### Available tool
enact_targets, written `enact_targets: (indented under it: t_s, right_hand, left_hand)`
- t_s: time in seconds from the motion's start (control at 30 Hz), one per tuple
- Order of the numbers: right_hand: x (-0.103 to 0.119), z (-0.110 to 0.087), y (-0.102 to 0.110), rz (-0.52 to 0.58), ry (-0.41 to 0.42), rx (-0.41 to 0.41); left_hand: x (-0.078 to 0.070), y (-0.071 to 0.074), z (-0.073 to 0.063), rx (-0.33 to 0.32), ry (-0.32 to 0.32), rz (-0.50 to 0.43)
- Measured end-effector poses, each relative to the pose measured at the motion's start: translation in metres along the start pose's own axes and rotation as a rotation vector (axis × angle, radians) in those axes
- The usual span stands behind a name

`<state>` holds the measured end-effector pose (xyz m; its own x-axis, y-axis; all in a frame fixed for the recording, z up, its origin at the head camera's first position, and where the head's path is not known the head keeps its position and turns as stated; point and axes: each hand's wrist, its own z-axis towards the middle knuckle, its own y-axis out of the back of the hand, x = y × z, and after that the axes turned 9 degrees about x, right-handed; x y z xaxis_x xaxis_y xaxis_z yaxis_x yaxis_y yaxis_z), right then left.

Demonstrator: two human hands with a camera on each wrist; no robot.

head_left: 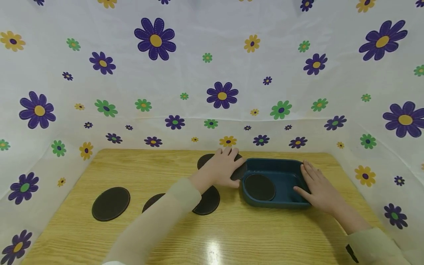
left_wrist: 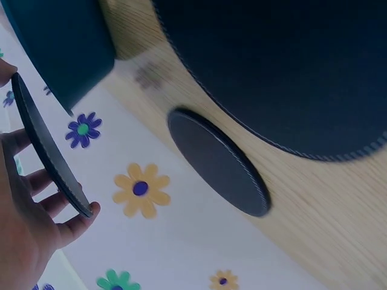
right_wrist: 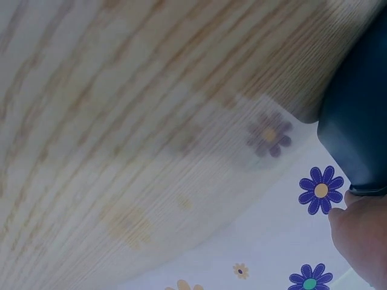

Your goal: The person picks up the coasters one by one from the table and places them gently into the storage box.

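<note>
My left hand (head_left: 222, 170) holds a round black coaster (left_wrist: 51, 151) with stitched edging, fingers spread across one face and its rim between fingers and thumb. The coaster is tilted up beside the left wall of a dark blue rectangular tray (head_left: 288, 184) with rounded corners. Inside that tray, at its left end, leans another black coaster (head_left: 260, 187). At the tray's right side, my right hand (head_left: 319, 191) holds the wall, with the thumb over the rim and the fingers along the outside. The right wrist view shows only part of this hand at the tray's rim.
Several more black coasters lie on the wooden table (head_left: 232, 228): one at far left (head_left: 110, 204), one behind the left forearm (head_left: 153, 201), one by the left wrist (head_left: 208, 201), and one at the back (head_left: 204, 160). A flowered white cloth (head_left: 185, 73) hangs around the table.
</note>
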<state>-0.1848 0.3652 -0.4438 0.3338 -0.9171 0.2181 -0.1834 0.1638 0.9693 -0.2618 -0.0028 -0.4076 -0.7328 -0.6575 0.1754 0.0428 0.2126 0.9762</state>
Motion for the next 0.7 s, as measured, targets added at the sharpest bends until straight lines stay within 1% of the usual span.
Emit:
enact_targets:
  t_s: [0.2, 0.43, 0.7]
  right_hand:
    - [0.000, 0.000, -0.001, -0.003, -0.004, 0.001]
    - [-0.001, -0.001, -0.002, -0.007, -0.005, -0.002]
    - [0.001, 0.000, -0.001, -0.007, -0.009, 0.000]
  left_hand:
    - [-0.018, 0.003, 0.013, -0.022, -0.017, 0.032]
    - [-0.041, 0.007, 0.028, -0.041, -0.055, 0.053]
    - [-0.060, 0.008, 0.040, -0.029, -0.074, 0.073]
